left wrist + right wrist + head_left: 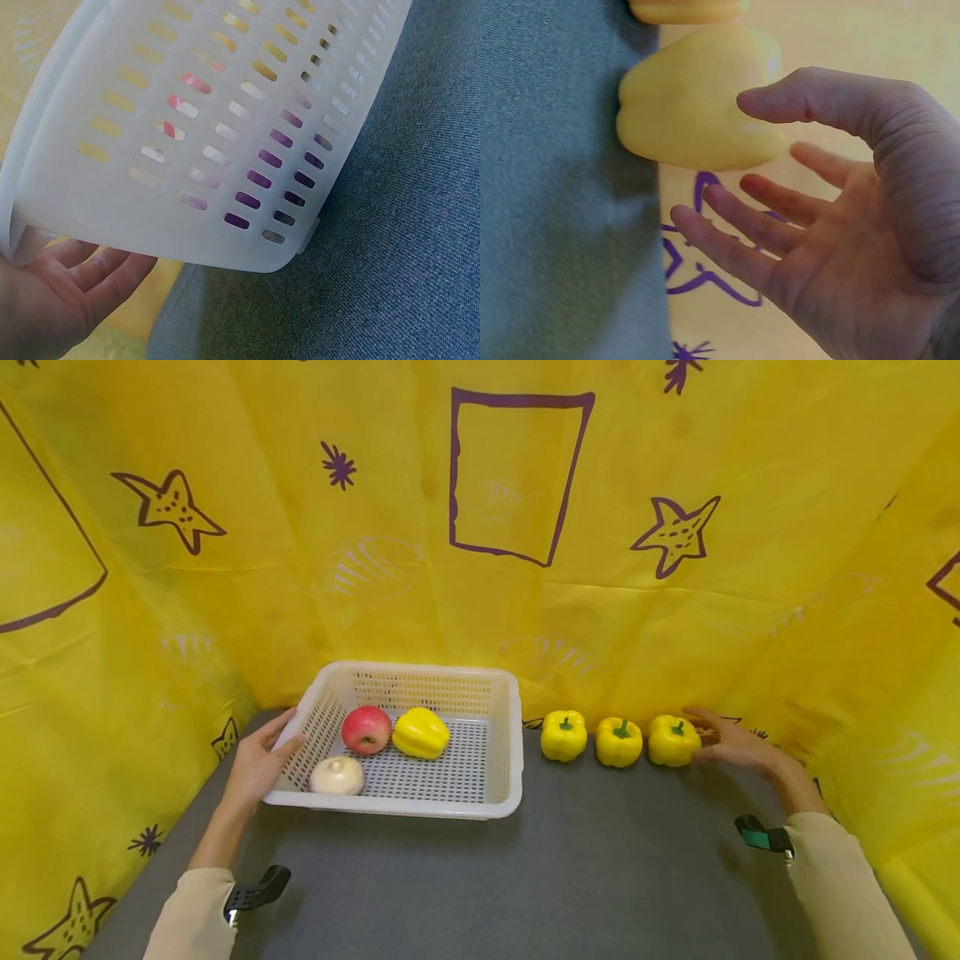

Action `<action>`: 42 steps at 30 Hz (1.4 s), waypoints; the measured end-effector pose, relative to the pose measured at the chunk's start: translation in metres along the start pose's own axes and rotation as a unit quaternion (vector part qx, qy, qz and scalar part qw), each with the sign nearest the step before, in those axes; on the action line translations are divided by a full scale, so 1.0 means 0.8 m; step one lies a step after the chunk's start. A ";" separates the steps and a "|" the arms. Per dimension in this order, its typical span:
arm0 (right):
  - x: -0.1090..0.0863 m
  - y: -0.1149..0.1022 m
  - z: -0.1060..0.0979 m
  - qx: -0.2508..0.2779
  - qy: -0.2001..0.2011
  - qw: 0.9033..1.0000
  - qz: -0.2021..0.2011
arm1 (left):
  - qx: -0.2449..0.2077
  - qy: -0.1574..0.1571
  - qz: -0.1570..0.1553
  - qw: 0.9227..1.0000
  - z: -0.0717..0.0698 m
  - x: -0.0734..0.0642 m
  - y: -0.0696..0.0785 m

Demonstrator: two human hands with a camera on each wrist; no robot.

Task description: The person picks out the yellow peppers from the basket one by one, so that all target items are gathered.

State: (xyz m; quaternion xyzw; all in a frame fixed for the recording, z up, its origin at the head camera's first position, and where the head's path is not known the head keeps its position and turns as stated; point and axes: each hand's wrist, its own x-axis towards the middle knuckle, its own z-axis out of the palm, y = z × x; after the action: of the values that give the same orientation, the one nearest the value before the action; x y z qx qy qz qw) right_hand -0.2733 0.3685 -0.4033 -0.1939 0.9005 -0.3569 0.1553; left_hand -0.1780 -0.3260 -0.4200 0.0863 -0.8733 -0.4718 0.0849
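Note:
At the left, my left hand (258, 762) holds the rim of a white plastic basket (390, 807), thumb over the edge. In the left wrist view the fingers (112, 281) go behind the perforated basket wall (150, 217). Inside the basket are a red apple (367, 730), a yellow bell pepper (421, 732) lying on its side and a whitish turnip (337, 776). My right hand (731, 746) is beside the rightmost yellow bell pepper (673, 741), fingers spread and thumb close to it. In the right wrist view nothing is gripped; whether the thumb touches the pepper (690, 97) I cannot tell.
Two more yellow bell peppers, one in the middle (618, 742) and one nearer the basket (563, 736), stand in the row along the back edge of the grey table (585, 877). A yellow patterned cloth (510, 610) hangs behind and at both sides.

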 end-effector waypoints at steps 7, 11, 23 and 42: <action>-0.004 -0.021 -0.011 -0.024 0.016 0.999 -0.013 | 0.004 0.003 0.006 1.000 -0.001 0.001 -0.001; -0.004 -0.042 -0.013 -0.064 0.032 0.997 -0.021 | 0.003 0.001 0.005 1.000 -0.002 0.001 -0.002; 0.008 -0.112 -0.005 -0.105 0.053 0.992 -0.050 | -0.002 0.000 0.001 1.000 -0.001 0.001 0.000; 0.072 -0.173 0.068 -0.101 0.059 0.986 -0.121 | -0.006 -0.003 -0.011 1.000 -0.002 0.002 -0.001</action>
State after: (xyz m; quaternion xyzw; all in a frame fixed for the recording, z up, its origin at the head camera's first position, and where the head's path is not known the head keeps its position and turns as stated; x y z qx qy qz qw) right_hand -0.2679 0.2176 -0.3516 -0.2951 0.9092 -0.2914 0.0374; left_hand -0.1790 -0.3280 -0.4200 0.0933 -0.8696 -0.4786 0.0775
